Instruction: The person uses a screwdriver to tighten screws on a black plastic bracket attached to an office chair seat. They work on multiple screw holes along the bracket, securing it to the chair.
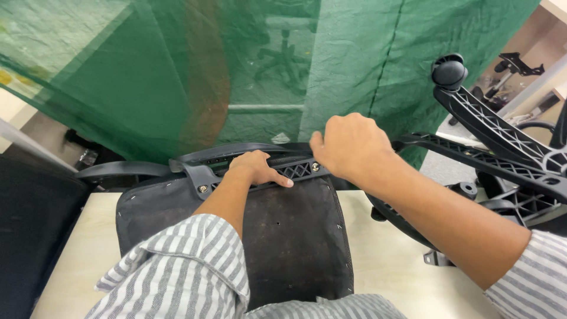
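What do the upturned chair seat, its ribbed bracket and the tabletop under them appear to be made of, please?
Seat underside: black fabric, matte and dusty, apparently stapled along its edges. Ribbed bracket, under the left hand and right hand: probably moulded black plastic, given the lattice ribs, fixed with metal screws. Tabletop: pale wood-look surface, likely laminate.

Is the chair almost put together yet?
Not nearly. Done: the seat lies upside down on the table with a black bracket across it and screws showing. In hand: the left hand presses on the bracket, and the right hand grips its far edge. Left: the wheel base lies apart, unattached.
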